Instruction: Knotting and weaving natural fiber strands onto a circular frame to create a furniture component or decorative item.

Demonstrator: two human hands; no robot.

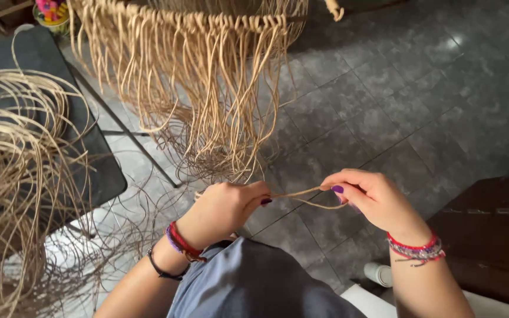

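Note:
My left hand point(226, 204) and my right hand point(372, 197) pinch the two ends of a short tan fibre strand point(301, 195) stretched between them, just above my knee. Both hands have painted purple nails and wear thread bracelets at the wrist. Above the hands hangs a fringe of long tan fibre strands point(207, 88) knotted along a horizontal bar point(248, 22); its loose ends reach down close to my left hand.
A loose heap of pale fibre strands point(13, 176) lies over a dark chair seat point(98, 159) at the left. Grey tiled floor point(384, 88) spreads to the right. A dark wooden piece of furniture point(490, 224) stands at the lower right, a small white cylinder point(378, 274) beside it.

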